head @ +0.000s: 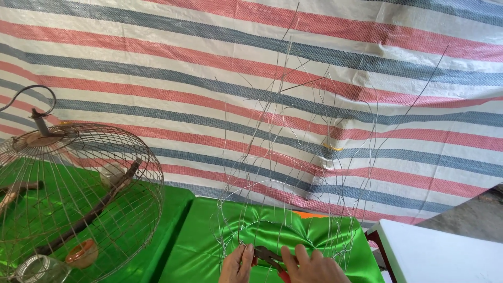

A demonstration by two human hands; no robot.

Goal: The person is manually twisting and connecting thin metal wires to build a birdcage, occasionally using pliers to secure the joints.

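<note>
An unfinished wire frame point(293, 173) stands on the green satin cloth point(209, 236), its thin strands rising loosely upward from a round base ring. At the bottom middle, my left hand point(237, 264) pinches the base ring of the wire frame. My right hand point(312, 266) grips red-handled pliers point(270, 258), whose dark jaws point left toward the ring, close to my left fingers. Both hands are cut off by the lower edge of the view.
A finished round wire birdcage point(78, 204) with a hook, wooden perches and small cups stands at the left on the green cloth. A striped red, blue and white tarpaulin point(262, 68) hangs behind. A white table point(440, 251) sits at lower right.
</note>
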